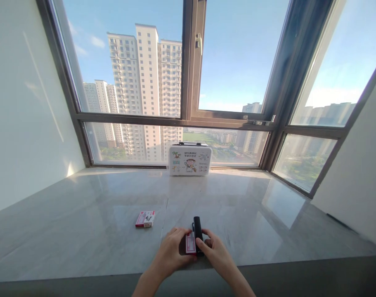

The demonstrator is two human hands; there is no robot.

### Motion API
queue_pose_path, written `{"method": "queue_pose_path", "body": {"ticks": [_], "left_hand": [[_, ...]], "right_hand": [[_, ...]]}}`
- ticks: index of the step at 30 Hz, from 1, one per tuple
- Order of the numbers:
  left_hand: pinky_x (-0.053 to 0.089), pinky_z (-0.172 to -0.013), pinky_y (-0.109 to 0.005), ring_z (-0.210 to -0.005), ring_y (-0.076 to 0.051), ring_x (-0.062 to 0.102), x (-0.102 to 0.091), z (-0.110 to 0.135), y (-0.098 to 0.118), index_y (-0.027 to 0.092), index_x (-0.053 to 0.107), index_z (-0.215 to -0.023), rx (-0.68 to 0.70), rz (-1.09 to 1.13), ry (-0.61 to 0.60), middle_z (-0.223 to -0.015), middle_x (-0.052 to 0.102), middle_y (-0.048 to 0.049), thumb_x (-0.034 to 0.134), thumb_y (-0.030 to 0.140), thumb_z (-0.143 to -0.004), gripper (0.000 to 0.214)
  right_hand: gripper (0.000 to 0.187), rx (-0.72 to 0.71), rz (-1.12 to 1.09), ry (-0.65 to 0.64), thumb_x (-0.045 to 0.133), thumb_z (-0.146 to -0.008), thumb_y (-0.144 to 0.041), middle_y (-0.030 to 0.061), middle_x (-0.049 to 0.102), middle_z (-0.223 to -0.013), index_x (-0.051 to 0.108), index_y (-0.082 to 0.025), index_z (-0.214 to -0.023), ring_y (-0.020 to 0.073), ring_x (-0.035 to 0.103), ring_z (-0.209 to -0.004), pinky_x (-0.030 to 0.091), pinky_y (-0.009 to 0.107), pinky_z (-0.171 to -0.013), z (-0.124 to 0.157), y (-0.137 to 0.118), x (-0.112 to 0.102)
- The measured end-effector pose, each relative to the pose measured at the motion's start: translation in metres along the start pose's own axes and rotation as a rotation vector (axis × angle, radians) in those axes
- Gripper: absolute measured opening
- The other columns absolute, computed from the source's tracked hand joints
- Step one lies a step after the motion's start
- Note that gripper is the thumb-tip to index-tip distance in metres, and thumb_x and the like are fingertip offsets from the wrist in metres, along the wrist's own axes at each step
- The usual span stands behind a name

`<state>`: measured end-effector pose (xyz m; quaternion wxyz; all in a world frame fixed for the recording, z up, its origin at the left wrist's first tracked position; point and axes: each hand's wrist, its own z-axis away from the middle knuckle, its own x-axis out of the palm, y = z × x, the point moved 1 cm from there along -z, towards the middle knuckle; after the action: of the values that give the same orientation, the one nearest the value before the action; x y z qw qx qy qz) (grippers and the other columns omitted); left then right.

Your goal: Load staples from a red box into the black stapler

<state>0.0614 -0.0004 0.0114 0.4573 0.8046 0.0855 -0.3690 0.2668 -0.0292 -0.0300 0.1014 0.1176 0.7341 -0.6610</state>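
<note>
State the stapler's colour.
Black. The stapler shows best in the head view, the only one here.

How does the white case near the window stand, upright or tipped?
Upright: the case has its handle on top, and its printed figure is head-up.

This place is looking like a home, high above the ground: a marble-look window ledge [91, 231] is running beneath brown-framed windows [188, 82] at twelve o'clock, pale walls [23, 115] are flanking it at nine and three, and apartment towers [147, 74] are rising outside at eleven.
</note>
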Motion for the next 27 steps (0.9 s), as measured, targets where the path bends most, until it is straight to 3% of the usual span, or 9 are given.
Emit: {"method": "queue_pose_path", "body": {"ticks": [3, 6, 9, 12, 16, 19, 21, 24, 27], "left_hand": [[0.046, -0.101, -0.038, -0.114, -0.028, 0.059, 0.003, -0.003, 0.001, 0.028, 0.054, -0.138, -0.011, 0.023, 0.004, -0.124, 0.063, -0.0071, 0.088, 0.044, -0.062, 0.085], [0.048, -0.099, -0.037, -0.112, -0.024, 0.06, -0.022, -0.004, -0.012, 0.029, 0.052, -0.14, -0.036, 0.091, 0.139, -0.125, 0.064, -0.0072, 0.063, 0.053, -0.088, 0.058], [0.051, -0.092, -0.036, -0.102, -0.022, 0.063, -0.066, -0.001, -0.05, 0.025, 0.061, -0.127, -0.15, 0.058, 0.338, -0.113, 0.068, -0.0059, 0.032, 0.049, -0.102, 0.045], [0.043, -0.106, -0.044, -0.117, -0.025, 0.057, -0.102, 0.018, -0.103, 0.025, 0.055, -0.137, -0.252, -0.233, 0.418, -0.129, 0.063, -0.0067, 0.034, 0.045, -0.1, 0.047], [0.026, -0.117, -0.053, -0.146, -0.03, 0.027, -0.111, 0.062, -0.144, 0.029, 0.06, -0.133, -0.282, -0.536, 0.311, -0.156, 0.039, -0.0035, 0.044, 0.044, -0.095, 0.043], [0.026, -0.119, -0.05, -0.15, -0.028, 0.019, -0.103, 0.087, -0.14, 0.029, 0.063, -0.124, -0.229, -0.477, 0.258, -0.16, 0.031, -0.0016, 0.049, 0.047, -0.094, 0.038], [0.03, -0.119, -0.048, -0.148, -0.028, 0.027, -0.098, 0.092, -0.127, 0.027, 0.066, -0.115, -0.198, -0.356, 0.203, -0.158, 0.037, -0.0037, 0.055, 0.048, -0.091, 0.034], [0.037, -0.115, -0.046, -0.136, -0.03, 0.046, -0.088, 0.088, -0.103, 0.026, 0.068, -0.107, -0.191, -0.17, 0.123, -0.144, 0.054, -0.006, 0.063, 0.047, -0.087, 0.029], [0.042, -0.11, -0.044, -0.128, -0.029, 0.054, -0.072, 0.072, -0.073, 0.029, 0.064, -0.117, -0.17, -0.045, 0.113, -0.134, 0.061, -0.0053, 0.068, 0.044, -0.085, 0.036]], "right_hand": [[0.072, 0.002, 0.006, 0.003, 0.06, -0.086, -0.07, -0.0049, 0.047, -0.057, 0.059, -0.011, -0.129, 0.0127, 0.041, -0.055, 0.026, 0.023, -0.052, -0.001, 0.0, 0.0], [0.074, 0.012, 0.014, 0.012, 0.059, -0.086, -0.071, -0.0054, 0.045, -0.057, 0.059, -0.012, -0.129, 0.0127, 0.04, -0.054, 0.027, 0.024, -0.052, -0.001, -0.002, 0.0], [0.074, 0.023, 0.028, 0.028, 0.06, -0.085, -0.073, -0.0062, 0.042, -0.056, 0.061, -0.013, -0.128, 0.0127, 0.039, -0.053, 0.027, 0.024, -0.052, 0.0, -0.004, -0.001], [0.073, 0.039, 0.021, 0.035, 0.061, -0.083, -0.073, -0.0057, 0.043, -0.056, 0.062, -0.014, -0.126, 0.0133, 0.04, -0.053, 0.028, 0.024, -0.052, 0.001, -0.007, -0.001], [0.072, 0.046, -0.025, 0.045, 0.061, -0.083, -0.073, -0.003, 0.051, -0.059, 0.062, -0.015, -0.126, 0.0154, 0.046, -0.056, 0.033, 0.025, -0.054, 0.002, -0.008, 0.001], [0.073, 0.053, -0.032, 0.026, 0.061, -0.083, -0.073, -0.0021, 0.053, -0.059, 0.062, -0.015, -0.126, 0.0169, 0.049, -0.058, 0.036, 0.026, -0.056, 0.001, -0.007, 0.002], [0.074, 0.065, -0.029, 0.021, 0.062, -0.081, -0.073, -0.0019, 0.054, -0.06, 0.062, -0.014, -0.126, 0.0173, 0.05, -0.058, 0.036, 0.026, -0.055, 0.001, -0.009, 0.002], [0.074, 0.084, -0.045, 0.026, 0.064, -0.08, -0.073, -0.0013, 0.055, -0.06, 0.062, -0.015, -0.126, 0.0173, 0.05, -0.058, 0.035, 0.025, -0.054, 0.003, -0.015, 0.002], [0.071, 0.091, -0.058, 0.024, 0.065, -0.08, -0.072, -0.0004, 0.057, -0.061, 0.064, -0.016, -0.124, 0.0176, 0.052, -0.059, 0.036, 0.025, -0.054, 0.006, -0.024, 0.001]]}}
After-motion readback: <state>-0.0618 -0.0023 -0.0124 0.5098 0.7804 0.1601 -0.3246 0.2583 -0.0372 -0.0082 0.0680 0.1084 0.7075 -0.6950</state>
